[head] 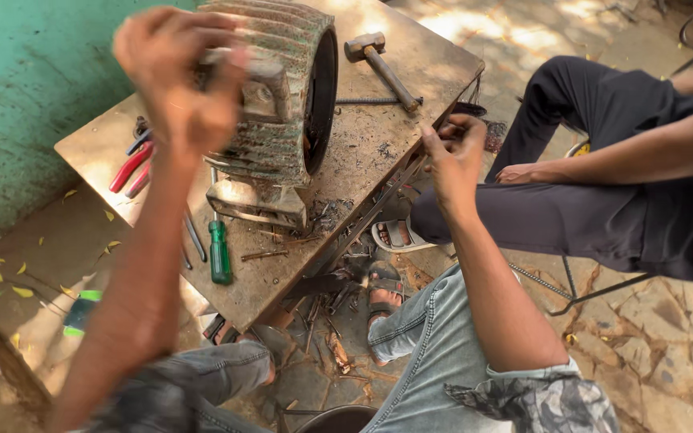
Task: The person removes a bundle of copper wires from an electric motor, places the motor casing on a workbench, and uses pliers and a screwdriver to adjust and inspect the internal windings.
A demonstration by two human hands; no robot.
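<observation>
A ribbed, rusty green motor housing [282, 104] stands on its foot on a worn metal table [419, 72]. My left hand [178, 80] is raised against the housing's near side, by its small box. The hand is blurred and its fingers are curled; a grip does not show. My right hand [452, 152] hovers at the table's right edge, with fingers and thumb drawn together. Anything pinched there is too small to see.
On the table lie a hammer [378, 60], a thin metal rod [370, 101], a green-handled screwdriver [220, 252] and red-handled pliers [130, 168]. Another person in dark clothes [603, 208] sits at the right, one sandalled foot [395, 234] under the table's edge. Metal scraps litter the stone floor.
</observation>
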